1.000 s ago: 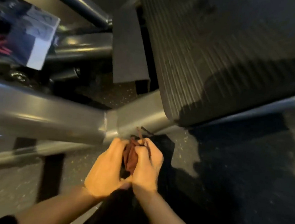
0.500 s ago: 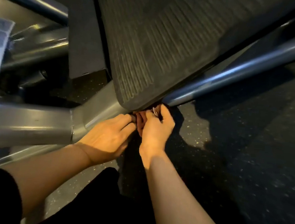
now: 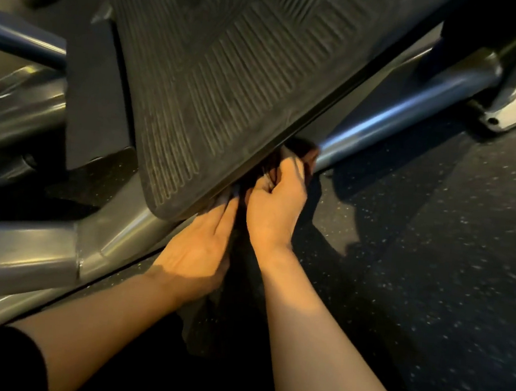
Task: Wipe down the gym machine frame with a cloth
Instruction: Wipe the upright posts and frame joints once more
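Both hands (image 3: 235, 224) apparently pinch a dark cloth (image 3: 297, 155) under the ribbed footplate (image 3: 229, 77), beside the frame tube (image 3: 398, 114).

Gym floor, commercial type. Evidence: thick grey steel tube frame (image 3: 407, 115) with welded joints, big ribbed rubber footplate (image 3: 229, 77) mounted at an angle, bolted-down foot bracket (image 3: 514, 108) at the frame end. Black speckled rubber flooring (image 3: 433, 242) throughout, typical weight-room matting. Dim, warm overhead lighting.
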A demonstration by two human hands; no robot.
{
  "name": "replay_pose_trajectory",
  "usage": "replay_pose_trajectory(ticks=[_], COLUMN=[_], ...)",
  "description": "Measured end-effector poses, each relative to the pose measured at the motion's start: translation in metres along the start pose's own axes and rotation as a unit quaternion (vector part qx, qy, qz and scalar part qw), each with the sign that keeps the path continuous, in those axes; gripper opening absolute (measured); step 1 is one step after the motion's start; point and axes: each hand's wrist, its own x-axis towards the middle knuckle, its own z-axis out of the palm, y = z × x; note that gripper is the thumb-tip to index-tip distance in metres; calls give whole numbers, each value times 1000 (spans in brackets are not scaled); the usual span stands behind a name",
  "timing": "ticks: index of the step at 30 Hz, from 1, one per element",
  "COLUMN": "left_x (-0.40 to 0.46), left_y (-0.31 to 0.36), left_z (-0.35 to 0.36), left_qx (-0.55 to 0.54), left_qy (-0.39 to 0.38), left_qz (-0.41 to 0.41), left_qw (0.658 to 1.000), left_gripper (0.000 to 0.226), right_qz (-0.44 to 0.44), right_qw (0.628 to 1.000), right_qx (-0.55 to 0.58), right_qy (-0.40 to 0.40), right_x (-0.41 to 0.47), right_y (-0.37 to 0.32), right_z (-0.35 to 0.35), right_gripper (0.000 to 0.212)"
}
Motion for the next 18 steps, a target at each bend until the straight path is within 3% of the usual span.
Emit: replay_pose_trajectory(ticks=[3,5,9,14,18], left_x=[26,42,88,163,206], left_y=[20,31,65,122,140], left_z=[0,2,-8,-22,-29], left_qx=[-34,-61,-41,-33,-39], left_qy=[24,29,64,36,-19], left_qz=[10,17,46,16,-19], left_qw=[999,998,996,999,999], left_gripper=[96,90,95,91,91], right_qz=[-105,-154,-225,-143,-179], right_qw=[969,941,923,845,844], right_qx=[-215,-290,-309,-485,-491], right_qy=[-66,-84,47,172,122], right_x=[15,33,97,164,192], right_y=[1,5,7,-1,-4], right_z=[-9,-20,-71,-139,-161], right_gripper=[40,44,45,39,38])
